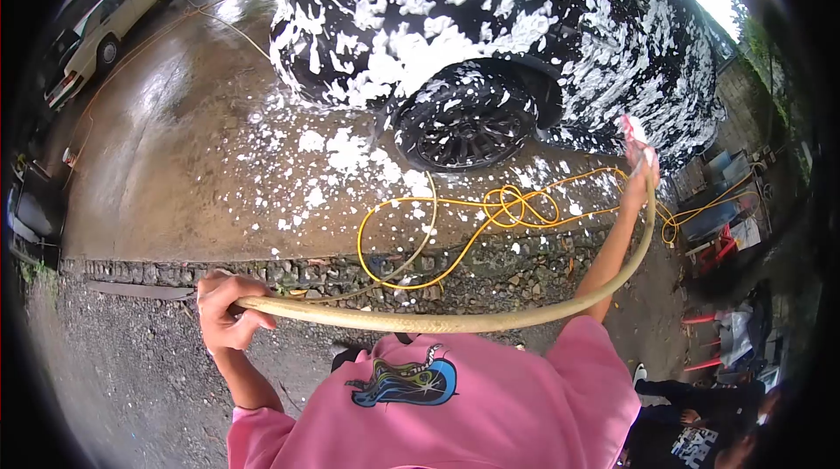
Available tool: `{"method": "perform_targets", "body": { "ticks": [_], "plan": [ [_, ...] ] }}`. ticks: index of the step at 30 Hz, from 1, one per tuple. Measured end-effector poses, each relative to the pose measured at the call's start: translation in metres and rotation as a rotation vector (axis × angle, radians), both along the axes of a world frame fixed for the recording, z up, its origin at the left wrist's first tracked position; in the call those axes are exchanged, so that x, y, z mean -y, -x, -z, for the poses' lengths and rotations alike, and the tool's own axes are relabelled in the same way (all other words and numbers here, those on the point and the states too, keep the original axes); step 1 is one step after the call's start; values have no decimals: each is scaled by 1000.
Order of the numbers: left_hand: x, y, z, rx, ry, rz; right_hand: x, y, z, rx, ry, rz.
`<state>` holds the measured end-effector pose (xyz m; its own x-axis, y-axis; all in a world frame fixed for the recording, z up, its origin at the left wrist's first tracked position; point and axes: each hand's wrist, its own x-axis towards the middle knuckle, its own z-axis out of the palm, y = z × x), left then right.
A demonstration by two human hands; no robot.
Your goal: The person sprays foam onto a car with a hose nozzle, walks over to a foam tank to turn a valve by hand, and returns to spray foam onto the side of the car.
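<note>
A thick beige hose point(437, 322) curves across in front of my chest. My left hand point(229, 307) is closed around it at the left. My right hand point(643, 170), stretched out toward the car, grips the hose near its other end. Something red and white point(632, 128) shows at the fingers there, perhaps foam-covered; I cannot make out what it is. Beyond stands a black car point(420, 27) spattered with white foam, its rear wheel point(468, 129) facing me. Foam clumps lie on the wet concrete below it.
A yellow hose point(360, 237) lies in loops on the ground between me and the car. Gravel point(131, 364) is underfoot. A cream car point(122, 18) stands far left. At the lower right are a person in dark clothes point(700, 425) and red-legged stools point(700, 342).
</note>
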<state>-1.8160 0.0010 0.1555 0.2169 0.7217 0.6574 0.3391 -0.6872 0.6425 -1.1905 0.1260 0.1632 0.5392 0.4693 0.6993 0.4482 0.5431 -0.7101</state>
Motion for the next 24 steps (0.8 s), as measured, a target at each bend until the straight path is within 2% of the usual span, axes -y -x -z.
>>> {"method": "perform_targets", "body": {
  "ticks": [2, 3, 4, 6, 7, 8, 10, 11, 12, 14, 16, 18, 20, 21, 22, 24],
  "plan": [
    [9, 38, -6, -32, 13, 0, 9, 52, -11, -56, -75, -27],
    [12, 56, -9, -32, -20, 23, 6, 64, -9, -81, 47, -81],
    [14, 73, -9, -27, -53, 46, 1, 72, -4, 91, 208, -46],
    [16, 103, -6, 60, -39, 30, 6, 101, -9, 496, 382, 193],
    [16, 118, -6, 65, -26, 44, 0, 128, -20, 138, 284, -81],
    [15, 132, -9, 68, -18, 57, 2, 156, -32, -33, 176, -41],
    [11, 156, -13, 47, -52, 49, -7, 184, -38, -2, 90, -46],
    [5, 169, -14, 25, -85, 46, -10, 198, -38, 61, 158, -112],
    [-2, 182, -11, 27, -87, 48, -8, 223, -45, 212, 336, -108],
    [-16, 212, -1, 100, -111, 46, -16, 237, -44, 625, 438, 93],
    [-35, 239, -1, 107, -126, 37, -41, 257, -37, 241, 103, 17],
    [-57, 269, 2, 122, -86, 126, -60, 287, -40, 53, 18, 16],
    [-85, 302, 12, 136, -60, 163, -81, 315, -38, 153, 318, -104],
    [-102, 321, 19, 158, -56, 171, -89, 343, -44, 356, 490, -150],
    [-119, 341, 26, 178, -47, 184, -95, 392, -53, 377, 536, -158],
    [-160, 385, 35, 156, -43, 201, -130, 443, -57, 329, 400, 10]
  ]
}}
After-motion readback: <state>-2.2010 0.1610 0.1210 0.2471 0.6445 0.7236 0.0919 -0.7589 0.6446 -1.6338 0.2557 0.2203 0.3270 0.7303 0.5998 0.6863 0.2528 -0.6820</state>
